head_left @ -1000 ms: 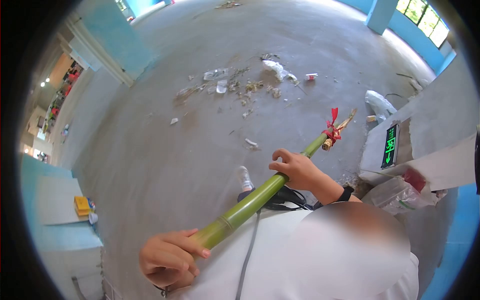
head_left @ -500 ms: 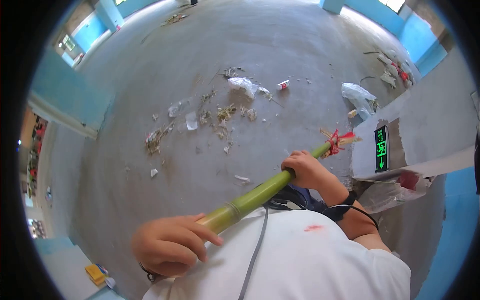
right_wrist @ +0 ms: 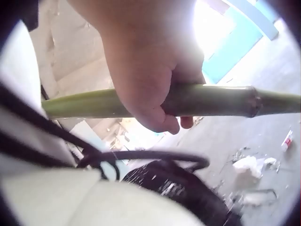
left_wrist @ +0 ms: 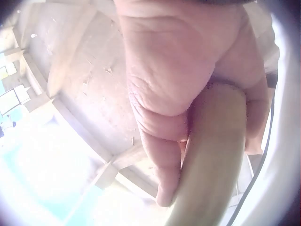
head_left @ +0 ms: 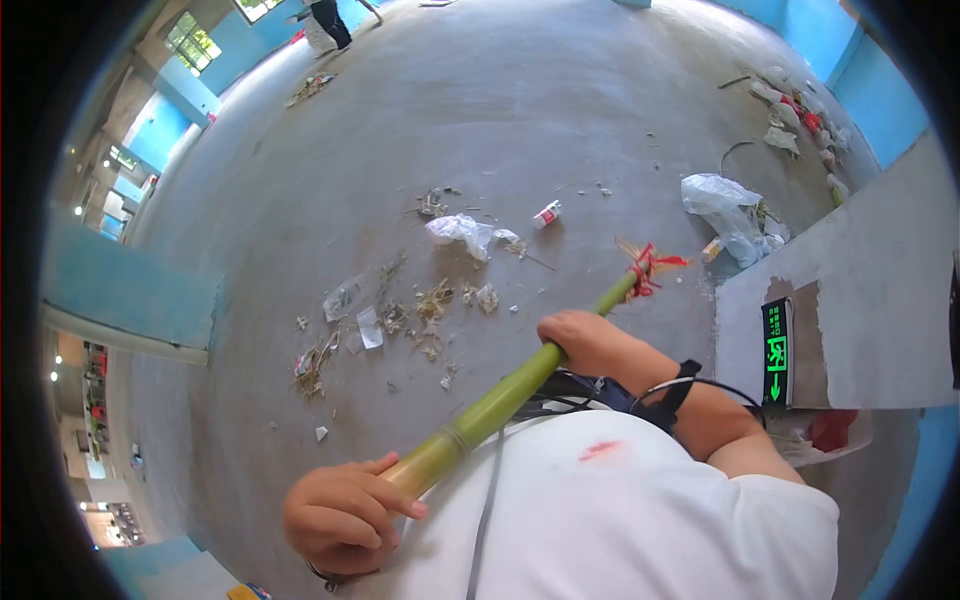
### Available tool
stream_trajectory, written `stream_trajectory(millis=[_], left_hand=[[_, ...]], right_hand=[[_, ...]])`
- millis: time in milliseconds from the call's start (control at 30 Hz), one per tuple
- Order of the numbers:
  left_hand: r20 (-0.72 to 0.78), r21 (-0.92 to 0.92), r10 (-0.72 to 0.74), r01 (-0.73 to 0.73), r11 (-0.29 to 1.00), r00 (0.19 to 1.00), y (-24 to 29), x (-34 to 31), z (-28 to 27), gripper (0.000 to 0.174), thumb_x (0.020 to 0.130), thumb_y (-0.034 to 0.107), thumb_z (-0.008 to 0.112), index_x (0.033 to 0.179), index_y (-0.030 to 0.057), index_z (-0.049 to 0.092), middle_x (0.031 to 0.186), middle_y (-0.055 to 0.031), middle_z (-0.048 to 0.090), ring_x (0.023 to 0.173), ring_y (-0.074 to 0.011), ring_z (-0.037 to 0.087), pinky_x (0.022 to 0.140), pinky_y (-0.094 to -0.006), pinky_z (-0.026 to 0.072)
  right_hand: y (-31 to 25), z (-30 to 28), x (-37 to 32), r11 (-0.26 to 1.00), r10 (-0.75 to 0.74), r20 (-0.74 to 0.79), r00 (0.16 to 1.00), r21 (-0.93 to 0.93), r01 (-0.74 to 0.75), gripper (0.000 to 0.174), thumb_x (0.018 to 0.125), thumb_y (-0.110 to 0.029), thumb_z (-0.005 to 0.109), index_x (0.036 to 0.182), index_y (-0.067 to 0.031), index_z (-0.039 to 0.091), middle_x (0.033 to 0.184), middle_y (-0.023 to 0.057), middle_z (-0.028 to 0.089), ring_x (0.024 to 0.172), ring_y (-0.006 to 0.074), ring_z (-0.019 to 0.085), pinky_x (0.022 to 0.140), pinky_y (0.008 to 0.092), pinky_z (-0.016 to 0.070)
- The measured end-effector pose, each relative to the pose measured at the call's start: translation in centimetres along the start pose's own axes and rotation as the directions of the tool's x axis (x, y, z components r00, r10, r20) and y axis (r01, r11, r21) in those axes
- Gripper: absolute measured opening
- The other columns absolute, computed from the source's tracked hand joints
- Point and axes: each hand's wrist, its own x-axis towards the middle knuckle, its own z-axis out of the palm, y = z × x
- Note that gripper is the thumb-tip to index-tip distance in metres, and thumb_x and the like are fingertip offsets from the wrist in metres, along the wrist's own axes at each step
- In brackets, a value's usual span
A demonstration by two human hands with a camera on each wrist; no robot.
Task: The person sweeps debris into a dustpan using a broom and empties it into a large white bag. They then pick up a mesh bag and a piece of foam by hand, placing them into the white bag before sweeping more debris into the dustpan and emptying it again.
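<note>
A thick green bamboo pole [head_left: 480, 412] slants across the front of the body in the head view. Red ribbon [head_left: 650, 270] binds dry, straw-like strips at its far end. My left hand [head_left: 345, 515] grips the near, paler end. In the left wrist view, the palm covers the pole's cut end [left_wrist: 225, 92] and the fingers lie along both sides. Farther up, my right hand [head_left: 598, 348] holds the pole from above. Its thumb [right_wrist: 155, 115] wraps over the green stem in the right wrist view, near a ringed joint [right_wrist: 254, 102].
Litter lies on the grey floor [head_left: 560, 130]: a white plastic bag [head_left: 462, 236], a red-and-white container [head_left: 547, 214] and dry scraps. A larger bag [head_left: 722, 208] is by the right wall, near a green exit sign [head_left: 777, 352]. A person [head_left: 328, 22] stands far back left.
The head view has turned and shifted, bringing a distant person into sight. My right hand's raised fingers have closed down round the pole. The left hand keeps its hold at the near end.
</note>
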Motion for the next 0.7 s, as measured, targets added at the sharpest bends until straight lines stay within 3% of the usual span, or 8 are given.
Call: stream_trajectory(millis=[100, 300, 400, 500, 533, 633, 667, 700], left_hand=[[0.005, -0.032, 0.033, -0.033, 0.999, 0.999, -3.0, 6.2, -2.1, 0.017, 0.057, -0.005, 0.058, 0.069, 0.0052, 0.051, 0.062, -0.0046, 0.058, 0.078, -0.0265, 0.061, 0.098, -0.0494, 0.0195], [0.022, -0.036, -0.065, 0.066, 0.997, 0.998, -8.2, 13.5, -7.0, 0.019, 0.060, -0.001, 0.064, 0.072, 0.0041, 0.051, 0.061, -0.0044, 0.058, 0.073, -0.0243, 0.062, 0.099, -0.0460, 0.0210], [0.001, -0.025, -0.226, 0.226, 0.974, 0.974, -11.9, 17.4, -9.9, 0.021, 0.063, 0.000, 0.063, 0.081, 0.0009, 0.051, 0.063, -0.0066, 0.059, 0.073, -0.0239, 0.062, 0.094, -0.0406, 0.0303], [-0.185, 0.035, -0.105, 0.114, 0.993, 0.977, -16.8, 22.0, -12.4, 0.020, 0.068, 0.005, 0.059, 0.085, -0.0016, 0.051, 0.066, -0.0094, 0.058, 0.070, -0.0230, 0.062, 0.091, -0.0389, 0.0354], [-0.232, 0.005, -0.135, 0.140, 0.990, 0.963, -18.1, 23.8, -13.6, 0.018, 0.071, 0.005, 0.053, 0.086, -0.0037, 0.050, 0.072, -0.0130, 0.057, 0.077, -0.0254, 0.060, 0.088, -0.0367, 0.0383], [-0.100, 0.093, -0.170, 0.179, 0.979, 0.980, -22.4, 30.7, -19.3, 0.018, 0.069, 0.002, 0.046, 0.086, -0.0042, 0.050, 0.079, -0.0156, 0.057, 0.085, -0.0279, 0.058, 0.086, -0.0364, 0.0391], [0.037, 0.092, -0.157, 0.153, 0.984, 0.987, -23.8, 33.2, -21.2, 0.027, 0.064, -0.001, 0.042, 0.089, -0.0031, 0.051, 0.098, -0.0213, 0.051, 0.096, -0.0331, 0.052, 0.086, -0.0369, 0.0389], [0.134, 0.131, -0.178, 0.160, 0.978, 0.975, -25.2, 35.5, -22.2, 0.030, 0.062, -0.001, 0.041, 0.091, -0.0023, 0.051, 0.103, -0.0222, 0.048, 0.099, -0.0345, 0.050, 0.086, -0.0371, 0.0386]], right_hand=[[5.0, -5.2, 3.5, 1.000, -0.015, -0.017, 1.000, -0.017, 0.015, 0.017, 0.065, -0.009, 0.058, 0.076, -0.0077, 0.046, 0.074, 0.0097, 0.051, 0.077, 0.0300, 0.051, 0.063, 0.0406, 0.0399], [12.8, -10.0, 9.3, 0.988, -0.075, -0.221, 0.972, -0.146, 0.043, 0.016, 0.064, -0.008, 0.057, 0.076, -0.0090, 0.047, 0.075, 0.0069, 0.050, 0.077, 0.0262, 0.050, 0.067, 0.0360, 0.0375], [17.9, -12.7, 12.4, 0.979, -0.101, -0.290, 0.952, -0.197, 0.043, 0.021, 0.059, -0.004, 0.058, 0.076, -0.0084, 0.046, 0.075, 0.0071, 0.049, 0.077, 0.0268, 0.049, 0.070, 0.0356, 0.0367], [22.9, -15.4, 15.9, 0.976, -0.090, -0.319, 0.944, -0.215, 0.020, 0.024, 0.058, -0.001, 0.058, 0.077, -0.0082, 0.046, 0.075, 0.0073, 0.048, 0.078, 0.0274, 0.048, 0.071, 0.0357, 0.0364], [24.4, -16.3, 17.2, 0.975, -0.081, -0.319, 0.944, -0.223, 0.009, 0.023, 0.058, -0.001, 0.058, 0.077, -0.0082, 0.047, 0.075, 0.0072, 0.048, 0.078, 0.0275, 0.048, 0.071, 0.0357, 0.0365], [29.6, -19.4, 21.3, 0.969, -0.008, -0.354, 0.935, -0.233, -0.080, 0.022, 0.058, 0.000, 0.057, 0.076, -0.0080, 0.047, 0.076, 0.0070, 0.049, 0.080, 0.0279, 0.048, 0.071, 0.0360, 0.0366], [31.4, -20.2, 22.3, 0.967, 0.026, -0.375, 0.927, -0.226, -0.119, 0.022, 0.058, 0.000, 0.057, 0.076, -0.0080, 0.047, 0.076, 0.0069, 0.049, 0.080, 0.0279, 0.048, 0.072, 0.0362, 0.0366], [33.2, -21.2, 22.8, 0.960, 0.029, -0.402, 0.915, -0.244, -0.137, 0.022, 0.058, 0.000, 0.057, 0.076, -0.0085, 0.048, 0.076, 0.0068, 0.049, 0.080, 0.0278, 0.049, 0.072, 0.0367, 0.0364]])
